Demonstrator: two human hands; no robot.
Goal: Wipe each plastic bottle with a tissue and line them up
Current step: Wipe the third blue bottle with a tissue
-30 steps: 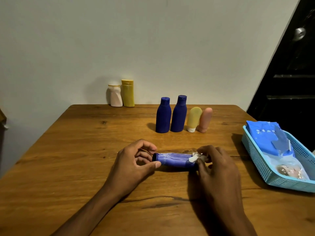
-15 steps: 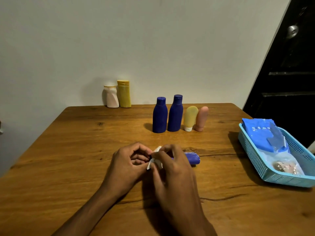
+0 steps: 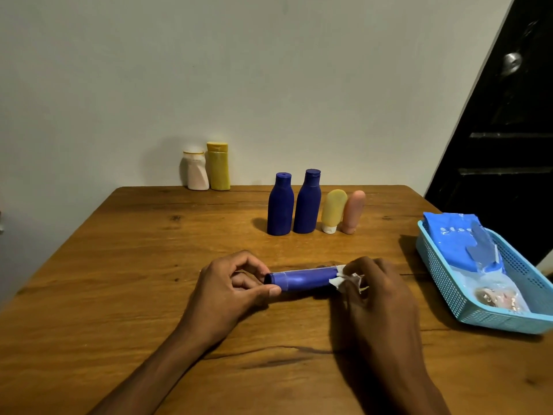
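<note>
A blue plastic bottle [image 3: 302,279] lies on its side just above the wooden table [image 3: 119,280], cap end to the left. My left hand [image 3: 230,283] pinches the cap end between thumb and fingers. My right hand [image 3: 377,295] holds a crumpled white tissue [image 3: 344,280] against the bottle's right end. Behind them stands a row: two blue bottles [image 3: 280,205] [image 3: 307,202], a yellow tube [image 3: 333,211] and a pink tube [image 3: 353,211]. A white bottle [image 3: 196,170] and a yellow bottle [image 3: 218,166] stand at the far edge by the wall.
A light blue plastic basket [image 3: 443,283] sits at the table's right edge and holds a blue tissue pack [image 3: 454,238] and a clear packet. A dark door [image 3: 514,130] stands at the right. The wall runs along the table's far edge.
My right hand has slid the tissue along the bottle from the cap end back to the right end. The left hand keeps its hold on the cap end.
</note>
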